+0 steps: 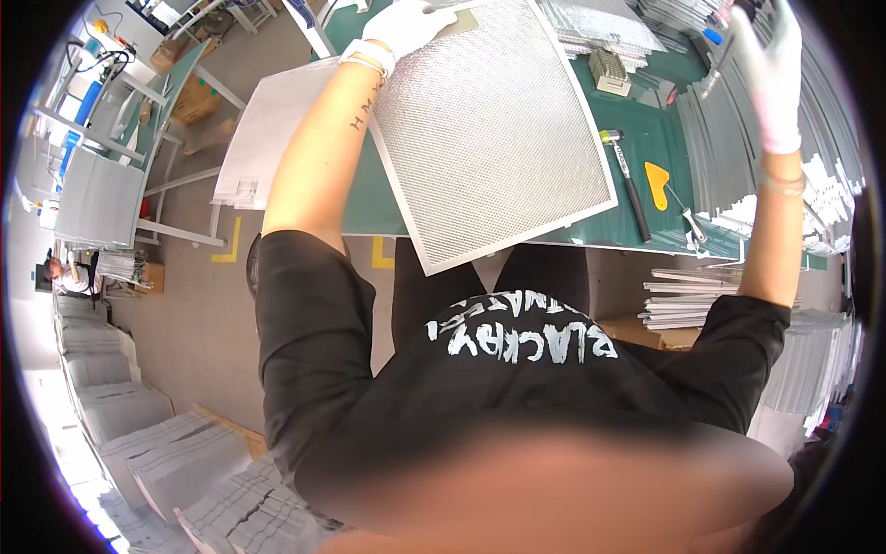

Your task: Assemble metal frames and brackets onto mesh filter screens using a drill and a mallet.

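A framed metal mesh panel [498, 120] lies aslant on the green table, its near corner jutting past the front edge. My gloved left hand [406, 28] is at the panel's far left corner. Its fingers are drawn together, one reaching over a small olive-grey flat piece [457, 25]; what they grip is hard to see. Raised at the far right is my gloved right hand [777, 78], closed around a tool with a dark upper part and a slim metallic shaft [715, 78]. Blur and the picture's edge hide its kind.
Right of the panel lie a hammer [630, 189], a yellow scraper [657, 185] and a ridged metal block [609, 72]. Stacked grey strips [729, 138] line the right side. White panels [277, 120] stand at left; grey stacks [185, 452] fill the lower left floor.
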`<move>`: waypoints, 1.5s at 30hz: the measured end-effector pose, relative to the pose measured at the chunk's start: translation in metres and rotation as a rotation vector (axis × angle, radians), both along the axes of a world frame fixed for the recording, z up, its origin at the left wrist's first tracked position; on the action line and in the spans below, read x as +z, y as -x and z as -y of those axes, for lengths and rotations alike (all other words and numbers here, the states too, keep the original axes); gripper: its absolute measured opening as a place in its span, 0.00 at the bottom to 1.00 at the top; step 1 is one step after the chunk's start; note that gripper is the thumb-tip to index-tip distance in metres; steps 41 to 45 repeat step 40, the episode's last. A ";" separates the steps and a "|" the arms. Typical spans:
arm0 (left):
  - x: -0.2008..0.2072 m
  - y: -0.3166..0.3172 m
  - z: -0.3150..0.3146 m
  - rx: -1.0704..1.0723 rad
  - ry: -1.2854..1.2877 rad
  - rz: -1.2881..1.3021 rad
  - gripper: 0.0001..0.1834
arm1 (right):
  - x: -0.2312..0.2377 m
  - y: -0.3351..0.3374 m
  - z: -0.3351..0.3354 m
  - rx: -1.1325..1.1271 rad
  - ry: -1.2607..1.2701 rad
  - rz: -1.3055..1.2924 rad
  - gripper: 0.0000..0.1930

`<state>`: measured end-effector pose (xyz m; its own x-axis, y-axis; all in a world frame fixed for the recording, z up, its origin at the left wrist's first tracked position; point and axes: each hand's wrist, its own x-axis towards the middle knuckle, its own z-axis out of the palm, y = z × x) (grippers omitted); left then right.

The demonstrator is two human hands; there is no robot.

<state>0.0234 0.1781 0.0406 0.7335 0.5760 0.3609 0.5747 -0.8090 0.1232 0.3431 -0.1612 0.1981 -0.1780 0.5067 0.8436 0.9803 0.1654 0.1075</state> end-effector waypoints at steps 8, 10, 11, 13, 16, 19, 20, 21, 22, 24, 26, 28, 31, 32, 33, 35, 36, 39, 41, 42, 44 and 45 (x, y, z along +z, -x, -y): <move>0.027 -0.009 0.034 0.004 0.157 -0.166 0.32 | -0.179 0.156 0.025 0.511 0.536 0.263 0.27; 0.049 -0.005 0.046 0.054 0.108 -0.334 0.34 | -0.204 0.158 0.023 0.535 0.328 0.172 0.21; 0.077 -0.001 0.073 0.075 0.109 -0.493 0.35 | -0.213 0.155 0.023 0.475 0.343 0.098 0.19; 0.090 0.006 0.091 -0.290 0.006 -0.371 0.36 | -0.237 0.152 0.023 0.362 0.256 -0.184 0.17; 0.112 -0.017 0.182 -0.674 0.349 -0.191 0.27 | -0.284 0.155 0.015 0.119 0.163 -0.832 0.09; 0.068 -0.025 0.239 -0.614 -0.023 0.014 0.29 | -0.308 0.144 0.008 0.274 0.273 -0.865 0.10; 0.036 -0.029 0.236 -0.612 -0.125 0.167 0.32 | -0.303 0.131 0.011 0.277 0.266 -0.861 0.10; 0.021 -0.034 0.235 -0.571 -0.167 0.240 0.32 | -0.294 0.118 0.018 0.270 0.195 -0.645 0.13; 0.014 -0.039 0.235 -0.536 -0.207 0.313 0.32 | -0.289 0.104 0.026 0.254 0.123 -0.429 0.16; 0.011 -0.051 0.238 -0.523 -0.242 0.362 0.32 | -0.291 0.069 0.037 -0.247 0.204 -0.388 0.22; 0.006 -0.060 0.241 -0.506 -0.271 0.414 0.31 | -0.305 0.044 0.054 -0.795 0.607 -0.248 0.23; -0.003 -0.066 0.240 -0.470 -0.326 0.558 0.35 | -0.314 0.033 0.062 -0.824 0.745 -0.301 0.24; -0.007 -0.068 0.242 -0.436 -0.344 0.636 0.40 | -0.298 0.032 0.085 -0.526 0.833 -0.716 0.25; -0.008 -0.069 0.240 -0.439 -0.341 0.641 0.40 | -0.276 0.039 0.097 -0.191 0.750 -1.050 0.26; -0.008 -0.067 0.240 -0.434 -0.315 0.623 0.44 | -0.241 0.049 0.110 -0.085 0.779 -1.010 0.27; -0.008 -0.064 0.242 -0.411 -0.289 0.598 0.49 | -0.170 0.066 0.139 0.167 0.751 -0.934 0.28; -0.007 -0.065 0.243 -0.405 -0.285 0.623 0.48 | -0.143 0.070 0.153 0.292 0.685 -0.902 0.28; -0.006 -0.069 0.243 -0.401 -0.275 0.655 0.47 | -0.101 0.082 0.167 0.414 0.310 -0.773 0.35; -0.007 -0.072 0.242 -0.394 -0.273 0.662 0.47 | -0.101 0.083 0.172 0.370 0.230 -0.748 0.42; -0.007 -0.072 0.242 -0.394 -0.273 0.662 0.47 | -0.101 0.083 0.172 0.370 0.230 -0.748 0.42; -0.007 -0.072 0.242 -0.394 -0.273 0.662 0.47 | -0.101 0.083 0.172 0.370 0.230 -0.748 0.42; -0.007 -0.072 0.242 -0.394 -0.273 0.662 0.47 | -0.101 0.083 0.172 0.370 0.230 -0.748 0.42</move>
